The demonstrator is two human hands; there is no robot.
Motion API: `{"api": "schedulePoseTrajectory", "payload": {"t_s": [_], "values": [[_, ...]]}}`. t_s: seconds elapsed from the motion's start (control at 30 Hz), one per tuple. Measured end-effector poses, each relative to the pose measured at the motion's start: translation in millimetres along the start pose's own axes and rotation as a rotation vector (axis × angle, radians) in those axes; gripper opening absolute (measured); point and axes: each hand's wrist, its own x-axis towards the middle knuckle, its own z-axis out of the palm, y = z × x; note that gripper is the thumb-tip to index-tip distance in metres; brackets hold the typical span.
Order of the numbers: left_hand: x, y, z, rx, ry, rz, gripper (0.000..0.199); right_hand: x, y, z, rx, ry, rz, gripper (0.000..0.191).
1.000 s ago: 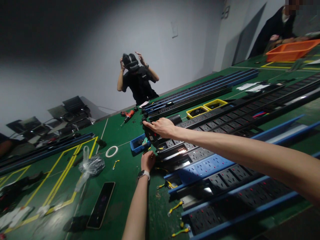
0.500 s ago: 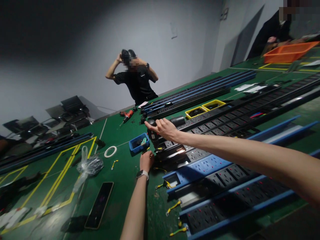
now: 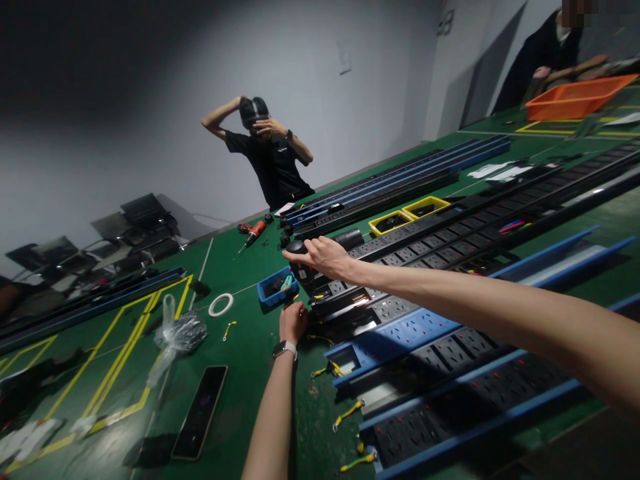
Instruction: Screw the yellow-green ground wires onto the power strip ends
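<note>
My right hand is wrapped round a dark power tool, which stands over the ends of the black socket strips. Just below it, my left hand, with a watch on the wrist, is closed at the strip ends; what its fingers hold is hidden. Beside that hand sits a blue bin with dark parts and a teal-handled item in it. Nearer me lie a blue socket strip and yellow-green wires at the strip ends.
A phone, a plastic bag and a white ring lie on the left. Farther back are a red drill, yellow bins and an orange crate. One person stands across the table, another sits at the upper right.
The person across the table has shifted their arms and lowered a hand over the face. The person at the upper right has moved an arm. My hands have hardly moved.
</note>
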Motion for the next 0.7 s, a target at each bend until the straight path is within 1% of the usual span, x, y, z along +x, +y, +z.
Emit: {"api": "schedulePoseTrajectory", "payload": {"t_s": [0.2, 0.37, 0.7], "values": [[0.6, -2.3, 1.1, -0.009, 0.006, 0.031, 0.020, 0.7, -1.6, -3.9, -0.001, -0.004, -0.015, 0.072], [0.4, -2.9, 1.6, -0.019, 0.040, 0.054, 0.022, 4.8, -3.8, -6.3, -0.009, 0.002, -0.043, 0.071], [-0.2, -2.1, 0.0, -0.017, 0.011, 0.029, 0.020, 3.6, -3.5, 4.3, -0.028, 0.030, -0.037, 0.067]]}}
